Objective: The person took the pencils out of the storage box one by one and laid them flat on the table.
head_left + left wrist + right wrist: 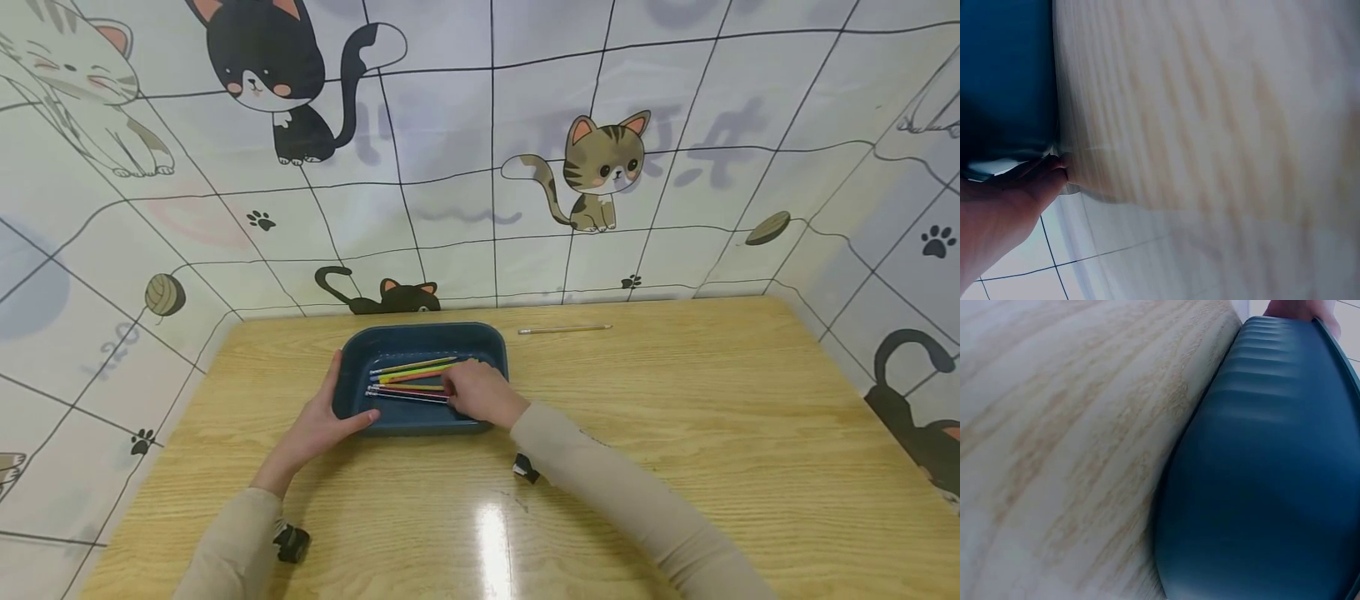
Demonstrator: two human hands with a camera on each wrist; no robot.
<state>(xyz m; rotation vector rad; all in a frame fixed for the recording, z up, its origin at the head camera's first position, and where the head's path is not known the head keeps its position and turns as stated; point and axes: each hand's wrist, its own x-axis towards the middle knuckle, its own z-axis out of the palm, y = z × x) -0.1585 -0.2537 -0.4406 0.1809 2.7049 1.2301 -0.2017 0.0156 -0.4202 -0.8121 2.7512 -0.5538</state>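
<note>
A dark blue plastic tray point(420, 429) stands on the table with several pencils point(408, 397) of different colours inside, their left ends fanned slightly apart. My left hand point(322, 427) grips the tray's left side, fingers along the outer wall and thumb over the front left corner. In the left wrist view, the left hand point(1013, 203) is against the tray wall point(1007, 75). My right hand point(480, 392) reaches over the front right rim, its curled fingers at the pencils' right ends, which it hides. The right wrist view shows the tray's outer wall point(1260, 462), not the right fingers.
One loose pencil point(565, 330) lies on the wooden table point(675, 400) behind and right of the tray. A cat-patterned cloth wall point(457, 200) rises along the back edge, with more at both sides. Small black wrist devices point(292, 543) hang under the sleeves.
</note>
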